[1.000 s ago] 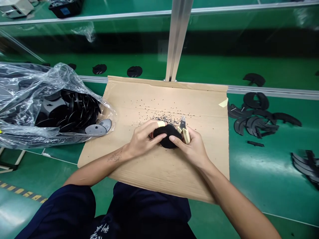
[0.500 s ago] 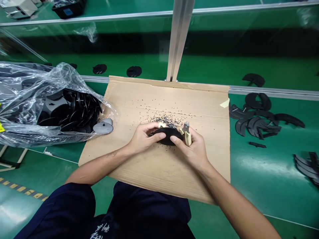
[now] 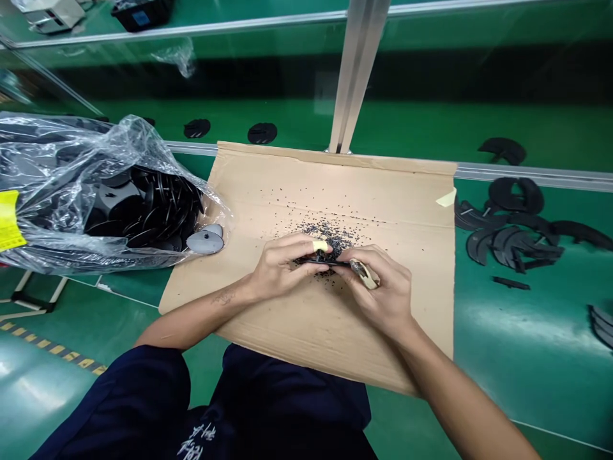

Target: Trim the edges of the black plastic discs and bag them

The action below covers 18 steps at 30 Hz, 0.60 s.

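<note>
A thin black plastic disc (image 3: 330,261) is seen nearly edge-on, held above the cardboard between both hands. My left hand (image 3: 280,265) pinches its left side between thumb and fingers, and one fingertip wears a pale yellow wrap (image 3: 319,245). On the other side, my right hand (image 3: 385,287) grips the disc's edge with thumb and forefinger. Tucked in that same hand are nippers (image 3: 364,273) with cream handles; their jaws are hard to make out. Small black crumbs (image 3: 330,231) lie scattered on the cardboard sheet (image 3: 268,326) beyond and under the hands.
On the left, a clear plastic bag (image 3: 129,144) spills black discs (image 3: 143,204), with grey discs (image 3: 205,239) by its mouth. Curved black pieces (image 3: 514,246) lie in a heap on the right. A metal post (image 3: 357,83) rises behind the cardboard.
The disc has tipped from showing its broad face to nearly edge-on. The nippers have turned in my right hand, so their jaws no longer point up. The view has shifted slightly.
</note>
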Each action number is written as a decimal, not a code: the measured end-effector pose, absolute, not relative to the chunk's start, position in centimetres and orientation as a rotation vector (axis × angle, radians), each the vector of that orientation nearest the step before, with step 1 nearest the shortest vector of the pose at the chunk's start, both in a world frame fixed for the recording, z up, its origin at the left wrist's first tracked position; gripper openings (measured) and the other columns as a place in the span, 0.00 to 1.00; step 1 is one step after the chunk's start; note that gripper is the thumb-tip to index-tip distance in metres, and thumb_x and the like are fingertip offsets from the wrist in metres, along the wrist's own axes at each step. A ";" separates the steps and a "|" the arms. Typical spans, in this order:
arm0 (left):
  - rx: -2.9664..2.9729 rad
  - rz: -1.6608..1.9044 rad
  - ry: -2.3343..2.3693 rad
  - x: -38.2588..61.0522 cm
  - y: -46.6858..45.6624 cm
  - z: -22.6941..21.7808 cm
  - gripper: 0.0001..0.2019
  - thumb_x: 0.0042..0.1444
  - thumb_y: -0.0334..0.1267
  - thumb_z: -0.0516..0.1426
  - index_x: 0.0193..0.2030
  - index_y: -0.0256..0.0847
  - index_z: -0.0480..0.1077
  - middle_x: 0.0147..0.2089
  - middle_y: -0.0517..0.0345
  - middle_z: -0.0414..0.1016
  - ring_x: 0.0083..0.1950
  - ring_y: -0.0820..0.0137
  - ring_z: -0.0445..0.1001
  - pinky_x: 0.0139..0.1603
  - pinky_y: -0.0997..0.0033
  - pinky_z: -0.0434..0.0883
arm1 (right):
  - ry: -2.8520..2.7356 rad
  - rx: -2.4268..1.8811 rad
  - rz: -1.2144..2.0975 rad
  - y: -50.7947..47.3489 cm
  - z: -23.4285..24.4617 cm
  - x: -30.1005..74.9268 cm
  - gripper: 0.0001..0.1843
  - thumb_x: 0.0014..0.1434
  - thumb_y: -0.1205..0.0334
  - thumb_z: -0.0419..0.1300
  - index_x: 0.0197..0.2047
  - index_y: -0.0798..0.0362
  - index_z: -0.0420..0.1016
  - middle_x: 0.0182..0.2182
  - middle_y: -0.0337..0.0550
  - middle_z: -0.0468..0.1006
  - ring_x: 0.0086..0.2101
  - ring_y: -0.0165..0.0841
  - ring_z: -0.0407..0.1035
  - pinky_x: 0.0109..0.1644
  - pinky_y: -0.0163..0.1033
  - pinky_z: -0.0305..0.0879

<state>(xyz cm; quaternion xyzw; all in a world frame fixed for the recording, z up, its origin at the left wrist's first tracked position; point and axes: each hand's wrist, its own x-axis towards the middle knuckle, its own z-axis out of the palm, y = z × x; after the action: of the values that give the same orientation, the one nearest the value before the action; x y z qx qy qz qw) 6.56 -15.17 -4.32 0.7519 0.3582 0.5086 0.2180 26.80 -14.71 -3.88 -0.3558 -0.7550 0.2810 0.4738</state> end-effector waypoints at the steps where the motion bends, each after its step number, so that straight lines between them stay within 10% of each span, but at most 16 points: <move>1: 2.088 1.404 0.980 6.5 -15.2 -4.4 0.12 0.63 0.39 0.64 0.51 0.38 0.78 0.43 0.51 0.82 0.44 0.72 0.80 0.45 0.71 0.79 | -1.859 -0.859 0.660 -14.7 -3.9 26.8 0.07 0.61 0.70 0.66 0.41 0.49 0.76 0.34 0.41 0.81 0.36 0.35 0.76 0.41 0.41 0.72; 18: 2.139 1.460 0.890 6.5 -15.2 -3.9 0.12 0.59 0.39 0.67 0.49 0.40 0.79 0.39 0.54 0.84 0.39 0.70 0.81 0.40 0.69 0.79 | -1.896 -0.801 0.584 -15.0 -4.3 26.8 0.11 0.60 0.72 0.63 0.43 0.47 0.77 0.36 0.43 0.83 0.37 0.37 0.77 0.40 0.44 0.74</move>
<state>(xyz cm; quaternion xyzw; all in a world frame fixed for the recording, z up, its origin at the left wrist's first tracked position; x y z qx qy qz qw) 6.45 -15.21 -3.92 0.7654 0.3185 0.5223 0.1999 26.84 -15.01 -4.28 -0.3283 -0.7771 0.2394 0.4806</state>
